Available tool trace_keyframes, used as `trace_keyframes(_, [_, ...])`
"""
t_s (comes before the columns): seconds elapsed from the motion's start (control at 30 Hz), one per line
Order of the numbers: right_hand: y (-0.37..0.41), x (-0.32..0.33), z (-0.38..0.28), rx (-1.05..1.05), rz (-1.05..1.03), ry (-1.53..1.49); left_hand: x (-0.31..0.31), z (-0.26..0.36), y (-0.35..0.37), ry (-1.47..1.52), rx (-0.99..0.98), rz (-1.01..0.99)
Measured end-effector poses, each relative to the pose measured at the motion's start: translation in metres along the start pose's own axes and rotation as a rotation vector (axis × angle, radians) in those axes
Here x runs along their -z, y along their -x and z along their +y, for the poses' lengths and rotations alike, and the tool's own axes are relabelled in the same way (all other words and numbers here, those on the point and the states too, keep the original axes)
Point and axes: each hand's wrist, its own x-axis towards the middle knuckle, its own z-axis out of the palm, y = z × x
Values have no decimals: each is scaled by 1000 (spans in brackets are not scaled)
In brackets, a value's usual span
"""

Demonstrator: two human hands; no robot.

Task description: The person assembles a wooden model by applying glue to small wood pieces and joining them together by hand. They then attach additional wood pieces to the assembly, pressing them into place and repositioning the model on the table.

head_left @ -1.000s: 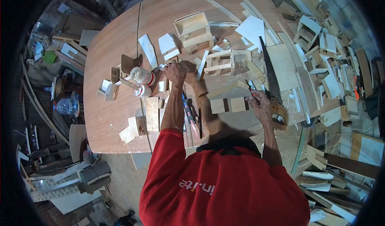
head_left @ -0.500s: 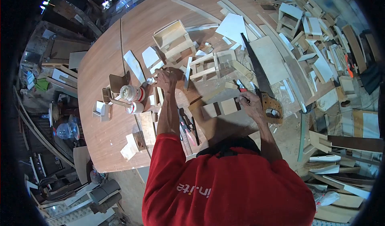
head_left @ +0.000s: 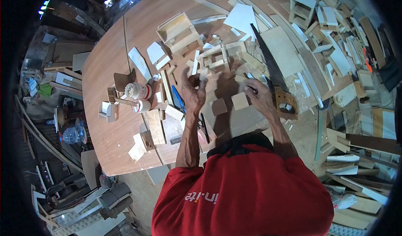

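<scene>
My left hand (head_left: 193,94) is over the middle of the table, fingers curled, with a small whitish piece (head_left: 204,73) blurred at the fingertips. Opposite it, my right hand (head_left: 258,97) has its fingers bent together; what lies between them is too blurred to make out. Between the hands two small wooden blocks (head_left: 240,101) rest on the table, the nearer one right by my right fingertips. A small wooden frame (head_left: 214,59) lies just beyond my left hand. Beside my right hand is a handsaw (head_left: 284,98) with a wooden handle.
Two glue jars (head_left: 141,91) stand at left, a wooden stick (head_left: 124,102) leaning at them. An open wooden box (head_left: 178,32) is farther back on the table (head_left: 104,144). A blue strip-like tool (head_left: 178,98) lies left of my left hand. Scrap wood (head_left: 335,64) is piled at right.
My left hand has moved right and nearer my body, away from the white pieces at left. My right hand has shifted slightly forward, and the red-handled tool beside it no longer shows.
</scene>
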Motion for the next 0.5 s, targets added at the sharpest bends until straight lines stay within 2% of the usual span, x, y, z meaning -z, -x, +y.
trace_keyframes(0.1, [-5,-5,-11,89,-88,33,-14,29,21,37,213,-307])
trace_keyframes(0.13, [-5,-4,-19,91,-130,101,-20,33,27,39,209,-361])
trace_keyframes(0.23, [0,-4,-11,167,-169,158,-34,33,43,-73,96,-482])
trace_keyframes(0.3, [5,2,-4,164,-229,218,-40,26,53,-161,-105,-491])
trace_keyframes(0.33, [9,5,-1,108,-217,194,-41,25,56,-108,2,-526])
trace_keyframes(0.37, [12,6,2,49,-204,172,-40,21,56,-113,1,-512])
trace_keyframes(0.43, [18,9,-2,20,-199,169,-38,17,58,-221,-258,-547])
trace_keyframes(0.5, [19,8,-1,-42,-164,198,-40,15,60,-233,-255,-529])
